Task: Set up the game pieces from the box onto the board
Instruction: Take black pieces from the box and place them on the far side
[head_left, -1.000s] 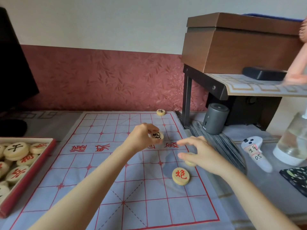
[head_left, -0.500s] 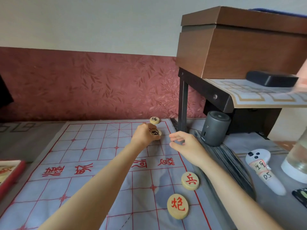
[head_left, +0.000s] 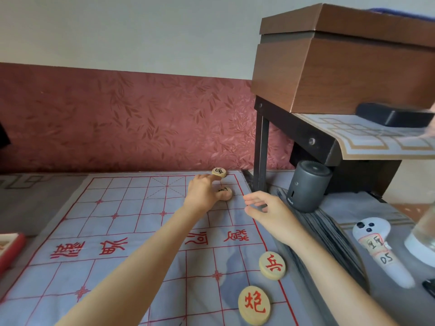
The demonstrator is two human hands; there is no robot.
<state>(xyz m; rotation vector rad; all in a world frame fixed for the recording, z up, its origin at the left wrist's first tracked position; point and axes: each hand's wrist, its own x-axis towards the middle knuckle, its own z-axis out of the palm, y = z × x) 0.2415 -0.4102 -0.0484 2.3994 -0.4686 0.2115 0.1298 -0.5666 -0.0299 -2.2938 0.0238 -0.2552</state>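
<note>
A grey cloth board (head_left: pixel 131 208) with a red grid covers the table. My left hand (head_left: pixel 204 194) reaches to its far right side and pinches a round wooden piece with black writing (head_left: pixel 226 192), pressing it down on the board. Just beyond it a second black-lettered piece (head_left: pixel 219 172) lies in the far right corner. My right hand (head_left: pixel 268 214) hovers beside the board's right edge, fingers apart and empty. Two red-lettered pieces lie near me on the right: one (head_left: pixel 273 265) on the edge line, one (head_left: pixel 254 305) closer to me. A corner of the red piece box (head_left: pixel 10 248) shows at far left.
A dark metal stand (head_left: pixel 261 147) carrying a brown wooden box (head_left: pixel 341 60) rises right of the board. Under it sit a grey cylindrical speaker (head_left: pixel 308 184), a stack of dark mats (head_left: pixel 329 234), a white controller (head_left: pixel 379 250) and a clear bottle (head_left: pixel 423 231).
My left hand has carried the black-lettered piece farther away and set it down near the far right corner. My right hand let go of the red piece and drew back, empty. The view tilted up.
</note>
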